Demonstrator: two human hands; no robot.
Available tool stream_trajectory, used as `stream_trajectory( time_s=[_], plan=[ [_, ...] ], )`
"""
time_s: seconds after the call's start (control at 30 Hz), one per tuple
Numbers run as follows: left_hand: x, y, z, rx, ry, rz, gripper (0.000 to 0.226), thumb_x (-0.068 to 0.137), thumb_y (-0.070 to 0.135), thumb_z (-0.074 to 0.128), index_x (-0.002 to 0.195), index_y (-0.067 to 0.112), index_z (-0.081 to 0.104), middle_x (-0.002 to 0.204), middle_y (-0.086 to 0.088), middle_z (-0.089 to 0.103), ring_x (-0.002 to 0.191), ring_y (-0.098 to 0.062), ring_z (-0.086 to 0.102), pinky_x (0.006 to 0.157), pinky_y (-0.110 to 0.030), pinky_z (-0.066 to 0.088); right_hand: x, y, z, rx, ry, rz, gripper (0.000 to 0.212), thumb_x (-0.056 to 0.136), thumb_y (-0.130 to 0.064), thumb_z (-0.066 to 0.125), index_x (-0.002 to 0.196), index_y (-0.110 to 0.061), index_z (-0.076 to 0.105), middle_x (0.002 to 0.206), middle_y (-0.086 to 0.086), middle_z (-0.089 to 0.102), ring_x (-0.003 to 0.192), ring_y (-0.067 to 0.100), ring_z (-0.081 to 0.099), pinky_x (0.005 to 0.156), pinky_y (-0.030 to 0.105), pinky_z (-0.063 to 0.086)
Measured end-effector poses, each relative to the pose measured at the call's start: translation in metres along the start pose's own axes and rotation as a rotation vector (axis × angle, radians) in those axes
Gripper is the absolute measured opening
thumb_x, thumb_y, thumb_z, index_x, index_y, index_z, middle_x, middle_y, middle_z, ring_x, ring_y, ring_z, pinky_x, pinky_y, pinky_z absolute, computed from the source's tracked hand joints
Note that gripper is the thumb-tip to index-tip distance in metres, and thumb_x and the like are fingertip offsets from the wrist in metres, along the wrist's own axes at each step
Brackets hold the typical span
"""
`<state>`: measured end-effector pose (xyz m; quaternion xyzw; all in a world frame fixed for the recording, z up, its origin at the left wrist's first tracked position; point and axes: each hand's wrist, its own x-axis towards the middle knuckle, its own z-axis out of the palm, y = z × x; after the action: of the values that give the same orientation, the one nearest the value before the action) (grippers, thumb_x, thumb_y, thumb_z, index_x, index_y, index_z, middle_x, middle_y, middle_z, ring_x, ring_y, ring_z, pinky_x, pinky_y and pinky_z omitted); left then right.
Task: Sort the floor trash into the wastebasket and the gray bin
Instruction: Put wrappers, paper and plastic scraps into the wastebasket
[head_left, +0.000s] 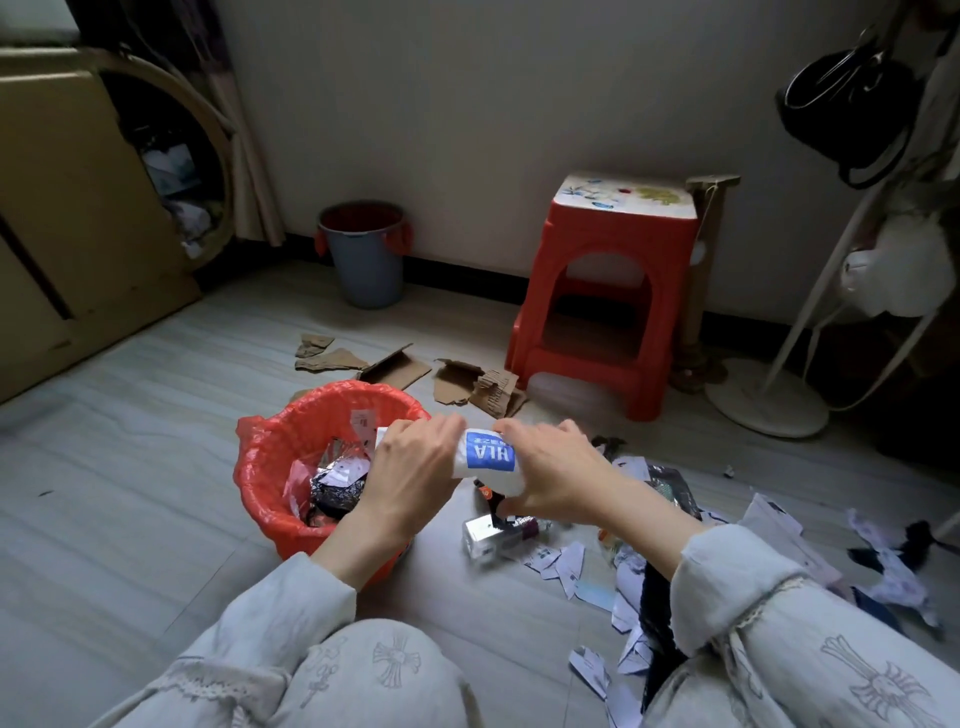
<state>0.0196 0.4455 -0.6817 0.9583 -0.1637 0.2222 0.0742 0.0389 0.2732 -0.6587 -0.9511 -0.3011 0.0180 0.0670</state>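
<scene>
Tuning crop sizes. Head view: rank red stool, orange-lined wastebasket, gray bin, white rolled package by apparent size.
1. Red stool
2. Wastebasket, nearer the camera, so the order with the stool is unsure
3. Gray bin, farthest away
4. White package, held in both hands

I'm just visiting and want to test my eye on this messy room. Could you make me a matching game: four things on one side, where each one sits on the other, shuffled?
Things:
1. gray bin
2. wastebasket
3. cardboard scraps
4. white packet

Places:
A. held in both hands
B. on the floor between the wastebasket and the red stool
C. against the far wall
D. just in front of the person's left knee, lined with a red bag

Pairs: 1-C, 2-D, 3-B, 4-A
</scene>
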Motion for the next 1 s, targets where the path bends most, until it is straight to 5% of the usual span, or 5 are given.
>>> stream_trajectory(
  time_s=[0.27,0.5,0.63,0.73,1.0],
  plan=[
    [0.008,0.006,0.002,-0.646,-0.086,-0.439,0.025,0.086,0.015,0.061,0.108,0.013,0.051,0.100,-0.007,0.063,0.086,-0.024,0.058,0.070,-0.035,0.045,0.005,0.004,-0.009,0.491,0.016,0.159,0.052,0.072,-0.048,0.073,0.110,-0.028,0.043,0.099,-0.010,0.059,0.096,0.016,0.056,0.092,0.036,0.040],
    [0.025,0.024,-0.004,-1.387,-0.214,-0.539,0.045,0.089,0.011,0.048,0.132,0.022,0.038,0.108,0.000,0.054,0.091,-0.009,0.055,0.070,-0.019,0.046,0.009,0.012,-0.003,0.836,0.474,0.443,0.046,0.078,-0.049,0.067,0.104,-0.015,0.051,0.096,0.000,0.059,0.089,0.017,0.055,0.070,0.027,0.045],
    [0.033,0.033,0.007,-1.800,-0.122,-0.548,0.042,0.087,0.021,0.037,0.127,0.010,0.044,0.102,-0.009,0.061,0.084,-0.017,0.061,0.056,-0.020,0.050,0.021,0.002,-0.001,1.032,0.344,0.465,0.054,0.091,-0.057,0.038,0.122,-0.013,0.047,0.111,-0.003,0.055,0.108,0.016,0.053,0.090,0.032,0.044],
    [0.035,0.033,0.013,-2.096,-0.050,-0.638,0.043,0.098,0.022,0.021,0.124,0.002,0.048,0.104,-0.013,0.062,0.093,-0.020,0.062,0.070,-0.025,0.055,0.028,-0.004,0.003,1.185,0.263,0.286,0.066,0.077,-0.064,0.056,0.115,-0.010,0.054,0.106,0.003,0.064,0.097,0.014,0.062,0.088,0.034,0.051],
    [0.022,0.019,0.020,-1.953,-0.254,-0.623,0.040,0.098,0.009,0.033,0.138,0.008,0.035,0.133,-0.014,0.051,0.118,-0.024,0.052,0.097,-0.032,0.043,0.028,0.014,0.022,0.777,0.221,0.296,0.068,0.056,-0.038,0.069,0.121,-0.024,0.051,0.109,-0.003,0.052,0.107,0.012,0.044,0.082,0.021,0.041]
  ],
)
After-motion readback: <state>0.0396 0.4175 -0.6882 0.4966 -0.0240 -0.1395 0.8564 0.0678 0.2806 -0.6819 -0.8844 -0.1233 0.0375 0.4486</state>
